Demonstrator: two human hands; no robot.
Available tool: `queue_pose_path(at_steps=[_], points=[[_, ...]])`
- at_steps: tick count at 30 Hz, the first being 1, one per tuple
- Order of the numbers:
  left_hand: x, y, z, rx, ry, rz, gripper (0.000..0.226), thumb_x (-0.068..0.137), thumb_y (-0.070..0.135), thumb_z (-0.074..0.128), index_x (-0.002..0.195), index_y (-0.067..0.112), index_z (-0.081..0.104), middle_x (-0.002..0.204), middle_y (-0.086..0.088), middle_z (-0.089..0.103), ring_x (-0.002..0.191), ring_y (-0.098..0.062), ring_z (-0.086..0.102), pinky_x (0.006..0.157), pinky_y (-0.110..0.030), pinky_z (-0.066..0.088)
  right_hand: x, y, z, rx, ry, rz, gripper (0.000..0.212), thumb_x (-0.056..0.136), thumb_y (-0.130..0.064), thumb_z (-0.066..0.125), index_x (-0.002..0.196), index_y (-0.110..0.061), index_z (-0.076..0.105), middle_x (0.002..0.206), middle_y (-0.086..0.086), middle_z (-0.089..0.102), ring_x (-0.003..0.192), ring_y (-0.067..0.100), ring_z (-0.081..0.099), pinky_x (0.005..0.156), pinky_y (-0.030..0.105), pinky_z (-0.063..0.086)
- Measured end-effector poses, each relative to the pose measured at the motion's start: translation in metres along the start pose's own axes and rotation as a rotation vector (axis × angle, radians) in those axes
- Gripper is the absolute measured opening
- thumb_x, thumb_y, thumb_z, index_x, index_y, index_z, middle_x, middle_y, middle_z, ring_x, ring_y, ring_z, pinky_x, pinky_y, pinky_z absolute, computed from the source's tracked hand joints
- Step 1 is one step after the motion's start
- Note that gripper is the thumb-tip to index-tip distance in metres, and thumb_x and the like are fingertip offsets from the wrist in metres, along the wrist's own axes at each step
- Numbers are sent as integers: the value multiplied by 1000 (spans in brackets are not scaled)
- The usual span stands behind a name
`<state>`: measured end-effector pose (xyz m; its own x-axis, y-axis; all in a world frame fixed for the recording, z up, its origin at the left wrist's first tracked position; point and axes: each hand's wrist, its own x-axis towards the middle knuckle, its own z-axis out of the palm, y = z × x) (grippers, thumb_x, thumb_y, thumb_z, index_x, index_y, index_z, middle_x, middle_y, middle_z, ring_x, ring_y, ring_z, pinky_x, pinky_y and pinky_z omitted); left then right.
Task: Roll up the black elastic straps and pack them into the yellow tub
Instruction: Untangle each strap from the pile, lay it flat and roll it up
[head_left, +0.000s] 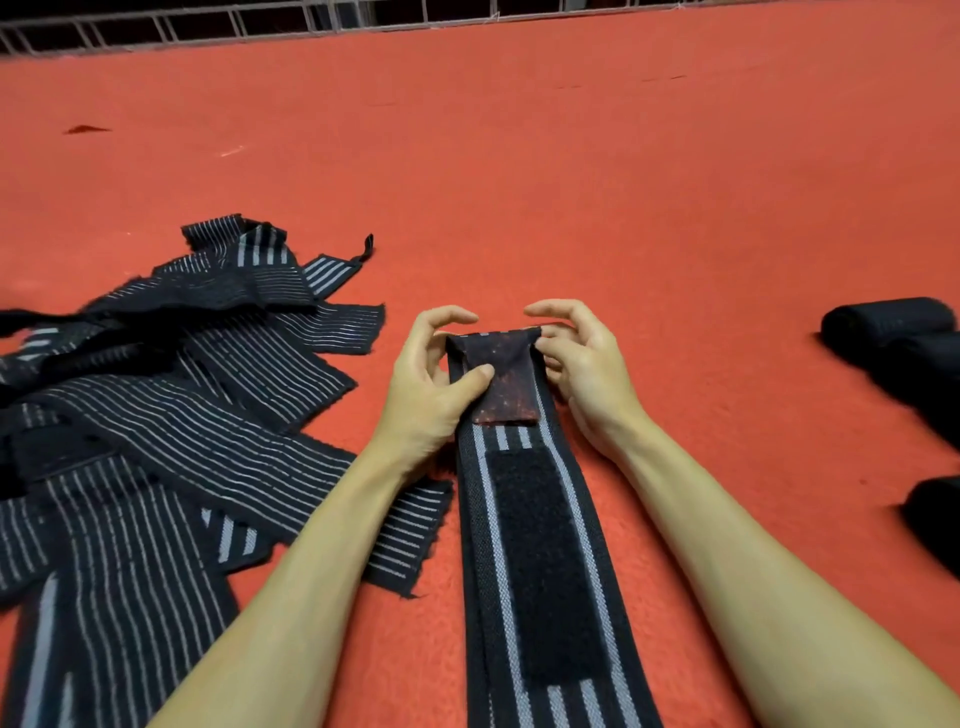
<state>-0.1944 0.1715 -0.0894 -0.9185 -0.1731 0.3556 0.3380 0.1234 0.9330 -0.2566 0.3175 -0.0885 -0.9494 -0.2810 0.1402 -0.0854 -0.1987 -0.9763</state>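
One black elastic strap (540, 545) with grey stripes and a long velcro patch lies lengthwise on the red surface in front of me. Its far end is folded back toward me as a dark flap. My left hand (431, 379) pinches the left edge of that fold, thumb pressing on top of the flap. My right hand (582, 364) holds the right edge of the fold with curled fingers. A loose heap of unrolled striped straps (171, 395) lies to the left. Rolled black straps (904, 343) sit at the right edge. No yellow tub is in view.
The red felt-like surface (519, 182) stretches far ahead. A white wire grid fence (208, 26) runs along its far edge. A small dark scrap (85, 129) lies at the far left.
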Motion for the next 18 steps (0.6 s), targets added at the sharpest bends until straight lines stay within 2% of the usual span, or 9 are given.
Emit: queue_pose_path(at_steps=[2,3,5,7,8,10,12,16,18], points=[[1,1,0,19,18,13,44,81,-7,67,118,11,50,104,1,60,84,3,61,74,-13,48,2,3,0,31,-17,37,15,88,-16,51,94,-20,64,88,12,65,79,28,59,75,46,48],[1,2,0,24,30,13,45,82,-11,66,119,8,49,106,4,59,83,7,61,73,-11,48,2,4,1,23,-33,46,16,92,-24,52,92,-17,66,89,12,68,81,29,61,80,52,48],[0,2,1,24,38,-3,45,82,-14,65,118,7,51,110,7,59,79,9,62,70,-10,49,3,5,2,-10,-67,55,41,92,-47,54,92,-9,69,96,20,70,87,31,64,87,59,48],[1,0,1,35,34,-13,44,81,-14,66,114,13,55,112,7,60,84,5,64,73,-14,52,0,2,3,-40,-76,49,52,84,-60,60,86,-9,69,93,21,69,85,30,63,85,54,49],[1,-1,0,51,38,-7,44,79,-13,67,110,16,57,111,6,61,89,2,64,75,-16,52,-2,-1,5,-53,-74,40,45,84,-56,62,82,-12,68,86,14,68,82,26,61,81,49,49],[1,-1,1,97,51,28,44,77,-13,69,102,21,59,105,6,62,94,-1,63,78,-17,50,-4,-2,4,-64,-65,23,25,89,-36,67,78,-14,66,80,5,65,78,18,59,79,42,46],[0,-1,2,120,59,64,45,75,-14,68,96,25,58,97,9,63,91,-1,62,78,-16,49,-7,-2,4,-34,-74,21,13,87,-22,70,79,-13,65,80,4,64,78,16,58,77,37,46],[-1,1,3,27,37,-19,35,75,-2,63,94,27,59,86,14,63,81,-7,59,74,-24,49,-9,-2,1,62,-105,50,11,80,-17,75,84,-12,67,81,3,65,77,16,60,75,34,49],[-2,4,3,-43,-18,-100,34,73,7,63,101,25,61,91,10,64,85,-9,60,78,-26,50,-8,-2,0,44,-110,18,13,75,-19,76,85,-14,70,86,5,68,82,18,61,78,35,49]])
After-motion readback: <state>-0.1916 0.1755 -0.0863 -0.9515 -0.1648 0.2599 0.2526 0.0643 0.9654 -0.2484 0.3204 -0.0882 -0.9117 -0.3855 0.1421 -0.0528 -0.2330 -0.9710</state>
